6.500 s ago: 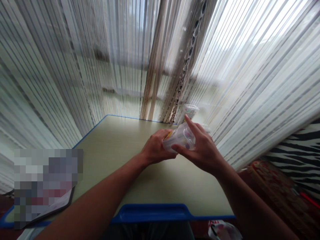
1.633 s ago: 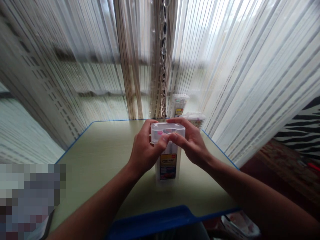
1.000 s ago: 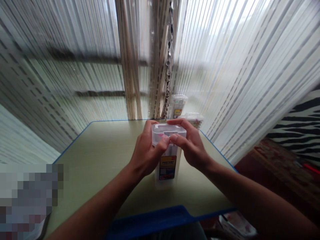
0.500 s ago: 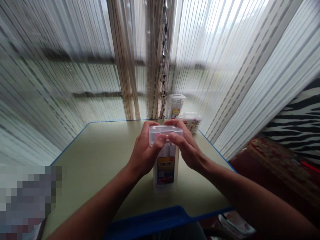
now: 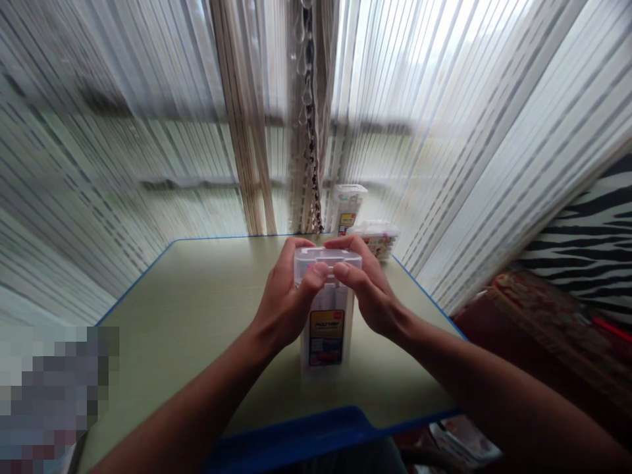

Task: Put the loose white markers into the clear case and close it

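Note:
A tall clear plastic container [image 5: 326, 329] with a yellow and red label stands upright on the pale green table [image 5: 207, 309]. Its clear lid [image 5: 326, 258] sits on top. My left hand [image 5: 286, 303] wraps round the container's left side, thumb pressed on the lid's front edge. My right hand [image 5: 370, 293] grips the right side, thumb and fingers pinching the lid.
Two more clear containers stand at the table's far right corner: a tall one [image 5: 347, 207] and a low one [image 5: 375, 237]. Striped sheer curtains [image 5: 148, 131] surround the table. A blue edge [image 5: 296, 438] borders the near side. Zebra-patterned fabric [image 5: 587, 224] lies right.
Earlier both hands held the container on its side near the far corner. It now stands upright in the middle of the table, both hands on its lid. Little has moved in the last second.

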A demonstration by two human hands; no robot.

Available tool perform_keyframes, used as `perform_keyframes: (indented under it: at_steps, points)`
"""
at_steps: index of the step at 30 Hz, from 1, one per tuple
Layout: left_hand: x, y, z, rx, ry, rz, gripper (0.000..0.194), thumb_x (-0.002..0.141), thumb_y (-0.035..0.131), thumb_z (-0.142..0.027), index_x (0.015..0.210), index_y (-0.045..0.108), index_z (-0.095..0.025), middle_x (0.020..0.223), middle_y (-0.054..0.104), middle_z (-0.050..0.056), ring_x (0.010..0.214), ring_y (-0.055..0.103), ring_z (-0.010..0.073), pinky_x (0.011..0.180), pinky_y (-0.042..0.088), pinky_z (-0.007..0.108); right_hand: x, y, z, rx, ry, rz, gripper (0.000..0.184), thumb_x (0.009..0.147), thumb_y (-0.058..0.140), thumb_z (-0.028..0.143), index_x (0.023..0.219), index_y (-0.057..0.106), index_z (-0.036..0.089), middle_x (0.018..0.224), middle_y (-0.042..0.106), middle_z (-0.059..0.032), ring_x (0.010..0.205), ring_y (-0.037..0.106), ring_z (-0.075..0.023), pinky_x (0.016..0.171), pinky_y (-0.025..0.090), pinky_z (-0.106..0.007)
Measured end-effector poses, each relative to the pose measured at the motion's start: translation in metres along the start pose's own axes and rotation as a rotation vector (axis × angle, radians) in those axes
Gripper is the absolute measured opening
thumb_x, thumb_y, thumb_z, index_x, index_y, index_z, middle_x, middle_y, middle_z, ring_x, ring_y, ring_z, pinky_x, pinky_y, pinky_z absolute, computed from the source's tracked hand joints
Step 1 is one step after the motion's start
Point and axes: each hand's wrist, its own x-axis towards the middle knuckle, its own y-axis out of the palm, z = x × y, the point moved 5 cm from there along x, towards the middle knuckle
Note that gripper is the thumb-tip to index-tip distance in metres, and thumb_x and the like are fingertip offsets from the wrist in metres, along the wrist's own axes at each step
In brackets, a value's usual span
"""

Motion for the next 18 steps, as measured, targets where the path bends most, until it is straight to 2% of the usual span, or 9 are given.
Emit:
perform_keyframes:
  at_steps: [3, 7, 12, 18]
  points:
    - [-0.0019, -0.0001, 0.0009, -0.021, -0.022, -0.012, 0.044, 0.089, 0.049, -0.061, 0.106, 0.051, -0.02, 0.08, 0.061, 0.001, 0.063, 0.053, 0.0153, 0.056, 0.041, 0.026, -0.0006, 0.0002, 0.0028, -0.02, -0.023, -0.002, 0.039, 0.091, 0.053, 0.055, 0.109, 0.057, 0.02, 0.088, 0.061, -0.0027, 0.078, 0.056, -0.0195, 0.067, 0.042, -0.034]
    - [-0.0037, -0.0004, 0.0, -0.004, -0.021, -0.032, 0.051, 0.087, 0.047, -0.067, 0.106, 0.052, -0.02, 0.078, 0.061, 0.002, 0.062, 0.054, 0.0169, 0.055, 0.04, 0.027, -0.0013, 0.0018, 0.002, 0.003, 0.027, -0.013, 0.039, 0.088, 0.061, 0.055, 0.107, 0.055, 0.021, 0.083, 0.061, -0.0009, 0.068, 0.054, -0.0169, 0.059, 0.042, -0.031]
    - [-0.0042, 0.0021, -0.0027, 0.018, 0.026, 0.005, 0.047, 0.089, 0.051, -0.063, 0.109, 0.049, -0.021, 0.079, 0.061, 0.002, 0.064, 0.055, 0.0162, 0.056, 0.041, 0.026, -0.0026, 0.0012, 0.0037, 0.005, 0.044, -0.038, 0.037, 0.085, 0.067, 0.052, 0.104, 0.054, 0.023, 0.08, 0.06, 0.0003, 0.066, 0.054, -0.0163, 0.057, 0.042, -0.03]
    - [-0.0031, 0.0038, -0.0065, 0.038, 0.056, 0.011, 0.039, 0.09, 0.057, -0.054, 0.108, 0.049, -0.021, 0.079, 0.06, 0.0, 0.064, 0.055, 0.0148, 0.057, 0.042, 0.025, -0.002, -0.0012, 0.0075, -0.015, 0.005, -0.038, 0.035, 0.087, 0.06, 0.051, 0.106, 0.057, 0.021, 0.086, 0.062, -0.0018, 0.073, 0.055, -0.0185, 0.063, 0.043, -0.033]
